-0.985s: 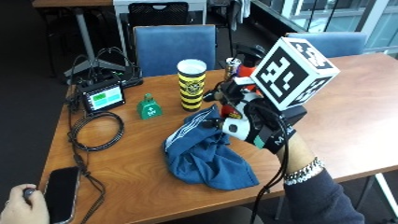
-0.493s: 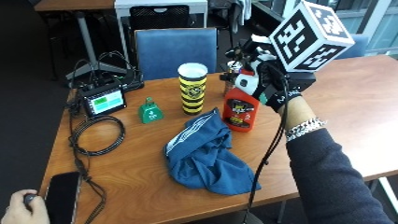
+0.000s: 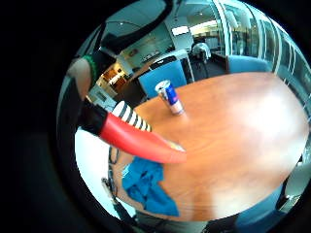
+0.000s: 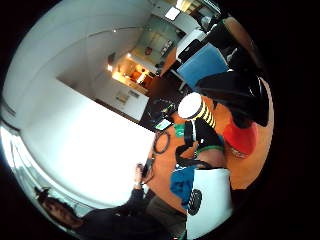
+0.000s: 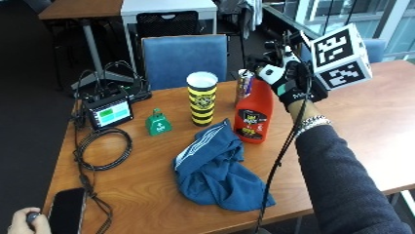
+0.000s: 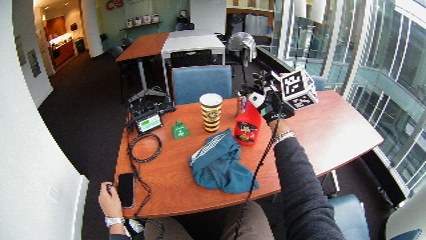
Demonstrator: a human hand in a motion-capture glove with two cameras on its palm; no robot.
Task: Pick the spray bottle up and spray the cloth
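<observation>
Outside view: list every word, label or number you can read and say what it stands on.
No text is readable.
Red spray bottle: dark label, print too blurred.
Yellow and black striped cup: round emblem, no letters legible.
Green bell: white mark, unreadable.
Small screen: green panels, no words legible.
Can behind the bottle: print too small.

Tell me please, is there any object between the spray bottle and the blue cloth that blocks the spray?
Nothing visible does. The red spray bottle stands right beside the blue cloth, with the gloved right hand at its head. The striped cup stands off to the side.
</observation>
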